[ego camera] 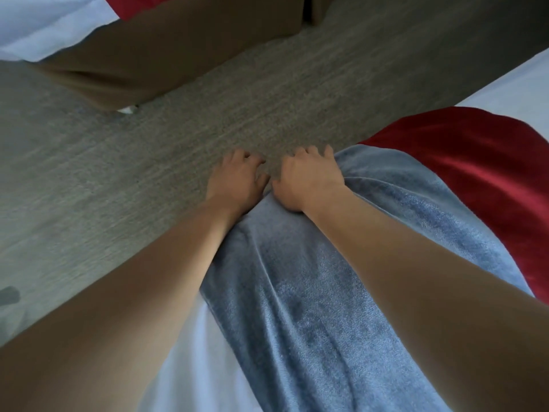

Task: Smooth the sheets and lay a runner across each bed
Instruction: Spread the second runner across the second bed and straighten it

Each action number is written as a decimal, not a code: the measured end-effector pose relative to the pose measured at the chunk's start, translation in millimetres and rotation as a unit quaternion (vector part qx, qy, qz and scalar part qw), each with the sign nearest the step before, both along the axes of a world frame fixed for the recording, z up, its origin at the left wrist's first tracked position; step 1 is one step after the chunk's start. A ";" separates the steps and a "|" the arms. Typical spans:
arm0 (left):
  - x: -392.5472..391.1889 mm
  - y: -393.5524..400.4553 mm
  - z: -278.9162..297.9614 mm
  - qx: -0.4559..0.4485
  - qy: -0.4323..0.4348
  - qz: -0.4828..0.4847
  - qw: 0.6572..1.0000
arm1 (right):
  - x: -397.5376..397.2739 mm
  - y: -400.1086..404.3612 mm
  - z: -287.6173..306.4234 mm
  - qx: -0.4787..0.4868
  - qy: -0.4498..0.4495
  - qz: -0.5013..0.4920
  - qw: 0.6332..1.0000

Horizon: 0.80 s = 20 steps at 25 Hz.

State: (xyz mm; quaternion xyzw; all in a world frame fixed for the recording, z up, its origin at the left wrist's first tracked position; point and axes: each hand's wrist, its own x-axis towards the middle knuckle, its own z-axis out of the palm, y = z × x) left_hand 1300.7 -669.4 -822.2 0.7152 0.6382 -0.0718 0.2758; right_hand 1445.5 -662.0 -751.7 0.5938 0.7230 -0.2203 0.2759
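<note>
Both hands, left hand [237, 179] and right hand [309, 179], grip the runner's [312, 292] far edge side by side. A second runner [475, 173] lies right of the grip, carpet [148, 188] beyond and left.

a white-sheeted bed [190, 367] carries a blue runner [312, 292] beside a red runner [463, 165].

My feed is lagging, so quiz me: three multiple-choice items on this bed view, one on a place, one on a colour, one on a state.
1. Where do both hands work?
A. at the blue runner's end over the bed edge
B. on the far bed
C. on the carpet

2. What colour is the runner beside the blue one?
A. green
B. red
C. yellow

3. How does the blue runner lie?
A. folded in a square
B. rolled up
C. creased lengthwise

Answers:
1 A: the left hand and right hand curl their fingers on the end of the blue runner.
2 B: the red runner adjoins it.
3 C: long folds run along it.
</note>
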 end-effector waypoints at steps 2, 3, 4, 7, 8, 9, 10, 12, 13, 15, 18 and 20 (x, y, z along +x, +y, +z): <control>-1.4 -0.7 8.1 -0.057 -0.006 0.015 0.998 | -1.5 1.6 2.0 -0.022 -0.016 -0.007 1.000; -1.6 -1.0 14.9 -0.083 -0.027 0.036 0.996 | -3.1 1.4 5.1 -0.011 -0.009 -0.005 1.000; 0.5 -1.4 23.6 -0.104 -0.062 0.064 0.991 | -4.0 1.1 10.3 0.017 0.008 -0.002 1.000; 15.6 -8.2 55.3 -0.141 -0.168 0.118 0.968 | 5.8 3.5 33.2 0.035 0.046 -0.022 0.998; 20.2 -12.1 66.0 -0.157 -0.202 0.129 0.958 | 12.9 5.8 41.5 0.002 0.030 -0.033 0.999; 24.2 -16.2 74.5 -0.181 -0.223 0.131 0.949 | 20.3 8.2 46.8 -0.033 0.005 -0.038 0.999; 28.4 -19.8 79.9 -0.206 -0.227 0.117 0.945 | 26.7 9.4 48.5 -0.052 -0.017 -0.035 0.998; 34.5 -25.5 81.1 -0.232 -0.197 0.076 0.950 | 32.1 8.0 44.4 -0.045 -0.039 -0.013 0.998; 36.3 -27.4 78.4 -0.230 -0.181 0.071 0.954 | 30.4 6.3 39.7 -0.025 -0.041 0.002 0.999; 39.9 -26.8 73.9 -0.203 -0.168 0.094 0.960 | 23.1 6.2 29.1 0.027 -0.040 0.023 0.999; 48.1 -21.6 72.4 -0.109 -0.124 0.105 0.981 | 16.1 12.8 17.0 0.082 -0.038 0.020 0.996; 53.6 -21.0 72.2 -0.062 -0.094 0.089 0.990 | 17.5 14.2 12.4 0.094 -0.029 0.008 0.995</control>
